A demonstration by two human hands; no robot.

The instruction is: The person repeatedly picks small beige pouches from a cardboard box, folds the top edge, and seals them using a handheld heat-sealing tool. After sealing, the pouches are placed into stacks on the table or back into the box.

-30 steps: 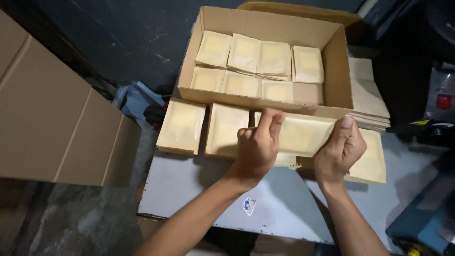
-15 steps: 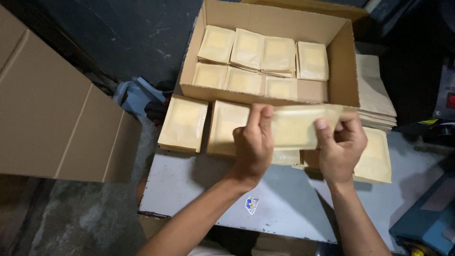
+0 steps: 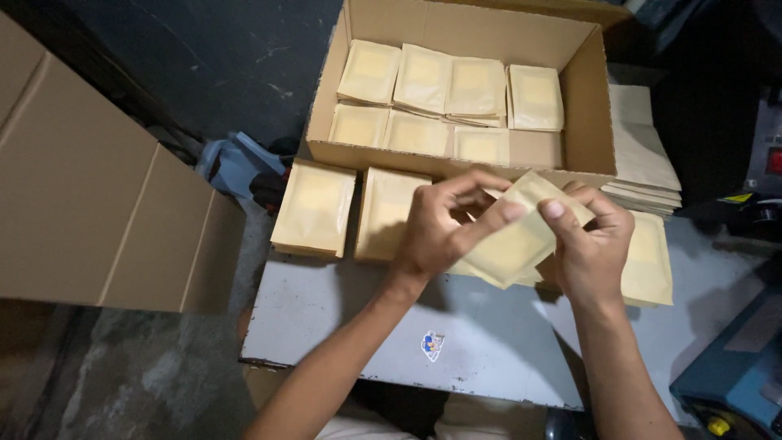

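While tilted, pouch (image 3: 511, 244) pinched by both hands.

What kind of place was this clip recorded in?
Probably a small packing workshop. An open cardboard box holds rows of tan pouches, more stacks lie on a worn grey table, and both hands hold one pouch.
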